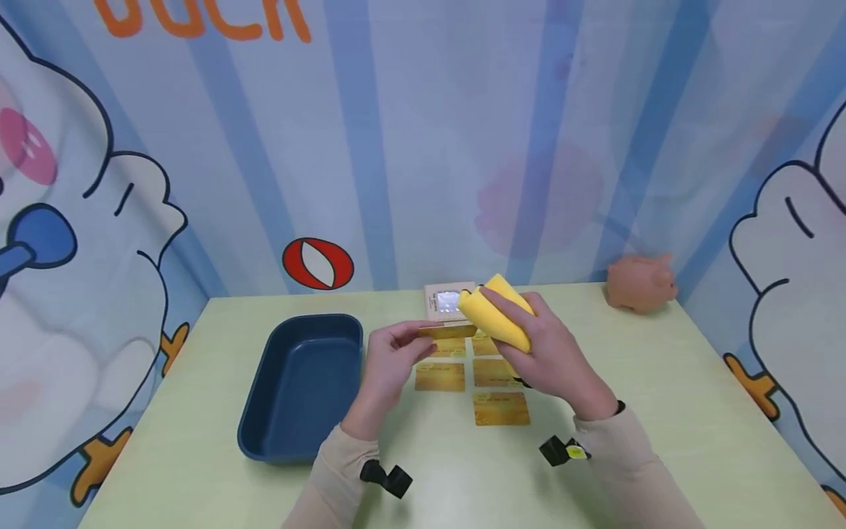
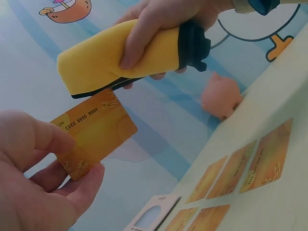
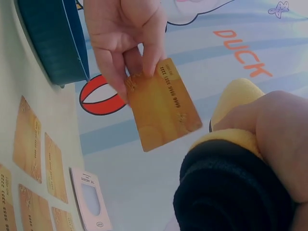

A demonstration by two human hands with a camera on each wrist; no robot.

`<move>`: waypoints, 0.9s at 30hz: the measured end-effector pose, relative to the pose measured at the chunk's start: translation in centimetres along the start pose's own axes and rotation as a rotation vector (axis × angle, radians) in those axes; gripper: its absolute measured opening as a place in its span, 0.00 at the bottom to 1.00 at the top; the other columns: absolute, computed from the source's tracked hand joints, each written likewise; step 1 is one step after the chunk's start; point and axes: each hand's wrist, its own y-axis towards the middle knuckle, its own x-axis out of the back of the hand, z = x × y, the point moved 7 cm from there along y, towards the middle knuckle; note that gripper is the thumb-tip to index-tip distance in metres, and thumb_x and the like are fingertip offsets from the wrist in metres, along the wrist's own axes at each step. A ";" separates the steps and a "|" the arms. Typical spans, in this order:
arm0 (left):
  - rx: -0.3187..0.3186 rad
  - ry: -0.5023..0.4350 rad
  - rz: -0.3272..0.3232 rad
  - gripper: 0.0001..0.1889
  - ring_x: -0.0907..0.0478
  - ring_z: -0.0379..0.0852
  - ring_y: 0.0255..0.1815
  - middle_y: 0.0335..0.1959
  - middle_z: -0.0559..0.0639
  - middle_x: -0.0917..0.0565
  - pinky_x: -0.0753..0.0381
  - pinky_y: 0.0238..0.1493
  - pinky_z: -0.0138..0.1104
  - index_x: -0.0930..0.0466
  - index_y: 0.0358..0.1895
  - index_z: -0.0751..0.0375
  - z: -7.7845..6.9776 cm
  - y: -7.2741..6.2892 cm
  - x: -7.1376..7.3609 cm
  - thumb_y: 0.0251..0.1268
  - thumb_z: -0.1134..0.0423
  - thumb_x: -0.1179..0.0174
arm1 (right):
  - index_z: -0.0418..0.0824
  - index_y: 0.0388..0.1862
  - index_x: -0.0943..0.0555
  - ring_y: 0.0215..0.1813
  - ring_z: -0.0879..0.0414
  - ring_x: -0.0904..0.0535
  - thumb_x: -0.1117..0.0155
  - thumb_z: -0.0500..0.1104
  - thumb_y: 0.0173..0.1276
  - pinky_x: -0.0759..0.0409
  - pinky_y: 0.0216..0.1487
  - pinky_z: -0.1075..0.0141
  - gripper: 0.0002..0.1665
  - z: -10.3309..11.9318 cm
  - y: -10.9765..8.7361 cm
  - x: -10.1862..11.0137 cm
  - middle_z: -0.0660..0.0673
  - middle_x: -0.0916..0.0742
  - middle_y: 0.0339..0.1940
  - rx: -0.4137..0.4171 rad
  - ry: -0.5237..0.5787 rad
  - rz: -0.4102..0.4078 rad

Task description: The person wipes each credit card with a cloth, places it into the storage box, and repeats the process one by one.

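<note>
My left hand (image 1: 388, 361) pinches a gold bank card (image 2: 98, 137) by one edge, thumb on one face and fingertips behind. Embossed numbers show on the card in both wrist views. In my right hand (image 1: 554, 356) I grip a yellow fabric bundle (image 2: 110, 57) with black trim and a dark end; it looks soft and folded. The bundle's lower edge comes right up to the card's far corner in the left wrist view. Below both hands, several more gold cards (image 1: 501, 409) lie flat in rows on the table (image 1: 449, 470).
A deep blue rectangular tray (image 1: 300, 459) stands left of my left hand. Behind the rows of cards is a pale pink box (image 1: 432, 303) with a window. A pink piggy bank (image 1: 640, 283) sits at the back right, near the striped backdrop (image 1: 429, 147).
</note>
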 end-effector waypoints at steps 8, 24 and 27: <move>-0.018 -0.033 0.011 0.11 0.12 0.51 0.54 0.62 0.62 0.15 0.12 0.53 0.37 0.12 0.51 0.73 0.4 -0.1 0.1 0.72 0.78 0.41 | 0.60 0.82 0.32 0.40 0.50 0.27 0.32 0.37 0.70 0.24 0.36 0.58 0.43 0.5 0.0 0.0 0.37 0.24 0.62 0.029 -0.023 -0.001; 0.026 0.020 0.178 0.22 0.12 0.54 0.54 0.62 0.65 0.18 0.13 0.56 0.37 0.21 0.68 0.67 0.3 -0.3 -0.5 0.74 0.76 0.40 | 0.59 0.81 0.31 0.40 0.52 0.26 0.31 0.37 0.70 0.24 0.35 0.59 0.43 0.8 -0.2 0.1 0.37 0.24 0.62 0.052 -0.044 -0.010; 0.038 -0.006 0.190 0.24 0.12 0.55 0.52 0.63 0.65 0.18 0.13 0.57 0.40 0.24 0.72 0.65 0.1 -0.1 -0.7 0.75 0.75 0.41 | 0.58 0.81 0.31 0.41 0.51 0.25 0.31 0.38 0.70 0.24 0.35 0.58 0.43 0.9 -0.1 0.2 0.36 0.23 0.62 0.071 -0.044 -0.026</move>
